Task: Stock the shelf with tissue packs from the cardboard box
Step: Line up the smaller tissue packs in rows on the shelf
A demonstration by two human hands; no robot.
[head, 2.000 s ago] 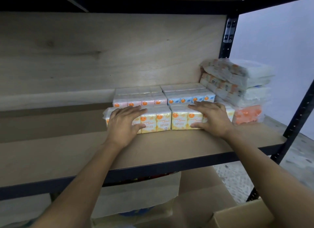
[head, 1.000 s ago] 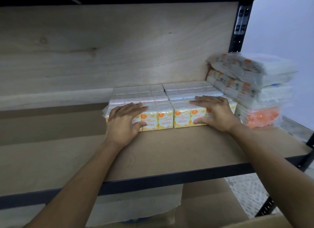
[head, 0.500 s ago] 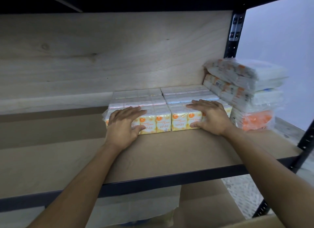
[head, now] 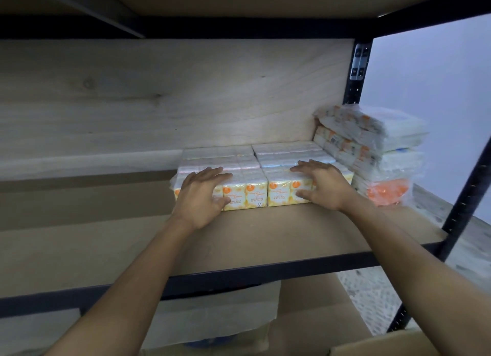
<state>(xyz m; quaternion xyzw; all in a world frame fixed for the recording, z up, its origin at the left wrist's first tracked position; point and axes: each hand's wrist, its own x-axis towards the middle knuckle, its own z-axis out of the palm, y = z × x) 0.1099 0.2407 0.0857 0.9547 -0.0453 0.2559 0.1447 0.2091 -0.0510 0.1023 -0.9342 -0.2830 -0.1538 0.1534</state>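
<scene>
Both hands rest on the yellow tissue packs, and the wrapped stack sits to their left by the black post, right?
Not quite. The head view shows the wrapped stack to the right of the tissue packs, by the black post. The left hand and right hand do rest on them.

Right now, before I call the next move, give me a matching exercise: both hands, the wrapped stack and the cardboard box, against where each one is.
Things:
1 left hand
2 right hand
3 wrapped stack
4 cardboard box

Places:
A right end of the shelf
B on the left yellow tissue bundle
C below the shelf, bottom right of view
D on the right yellow tissue bundle

Pairs: 1-B; 2-D; 3-A; 4-C
</scene>
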